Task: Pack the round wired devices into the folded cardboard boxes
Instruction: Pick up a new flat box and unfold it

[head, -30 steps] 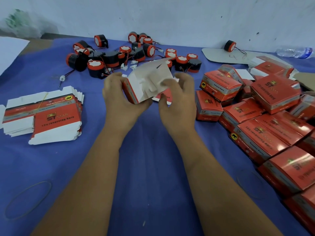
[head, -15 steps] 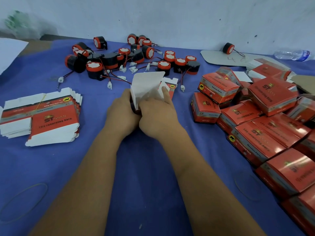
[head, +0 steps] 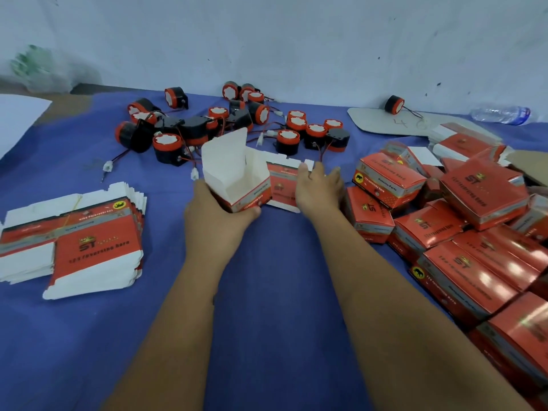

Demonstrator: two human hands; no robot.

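Observation:
An open red-and-white cardboard box (head: 237,176) stands upright on the blue table cloth, its lid flap raised and its white inside showing nothing. My left hand (head: 218,216) grips its near left corner. My right hand (head: 318,188) reaches forward beside it, fingers fairly straight, over a flat unfolded box (head: 283,185) lying just right of the open one. Several round black-and-orange wired devices (head: 167,149) lie scattered behind the box toward the wall.
A stack of flat box blanks (head: 74,238) lies at the left. Several closed red boxes (head: 462,232) are piled at the right. A lone device (head: 394,104) sits on a white card at the back right, near a plastic bottle (head: 501,114).
The box was held up in both hands, then set down on the cloth. Now my right hand has left it and moved forward and right, while my left hand still holds it.

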